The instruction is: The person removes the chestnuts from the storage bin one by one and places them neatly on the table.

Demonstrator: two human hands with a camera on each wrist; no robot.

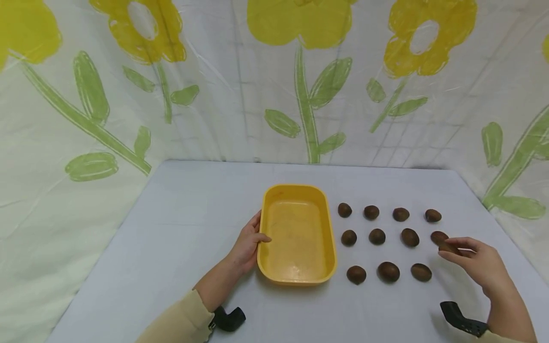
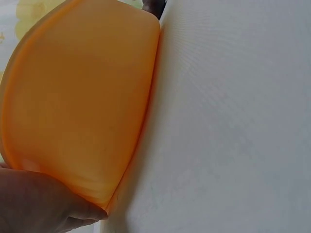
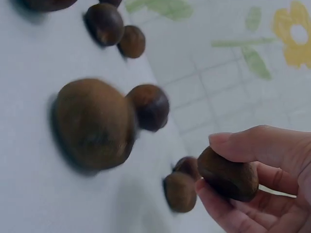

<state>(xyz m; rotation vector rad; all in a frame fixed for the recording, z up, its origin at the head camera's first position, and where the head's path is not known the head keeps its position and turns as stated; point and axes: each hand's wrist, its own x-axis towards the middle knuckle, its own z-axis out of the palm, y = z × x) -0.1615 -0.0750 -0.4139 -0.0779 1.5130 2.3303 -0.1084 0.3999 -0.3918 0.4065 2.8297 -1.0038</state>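
Note:
My left hand (image 1: 246,245) grips the left side of a yellow rectangular plastic tray (image 1: 296,243), its thumb over the rim. The inside of the tray is bare. In the left wrist view the tray's outer wall (image 2: 82,97) fills much of the picture, the fingers at its lower end. Off to the right, my right hand (image 1: 484,267) pinches a brown chestnut (image 3: 228,174) between thumb and fingers, above the table. Just behind it lies another chestnut (image 1: 438,237), partly overlapped by the held one in the head view.
Several chestnuts (image 1: 377,237) lie in three rough rows right of the tray, on a white-covered table (image 1: 193,205). A curtain with yellow flowers (image 1: 240,119) hangs behind the table and along its sides. Black wrist mounts (image 1: 463,321) jut out beside both forearms.

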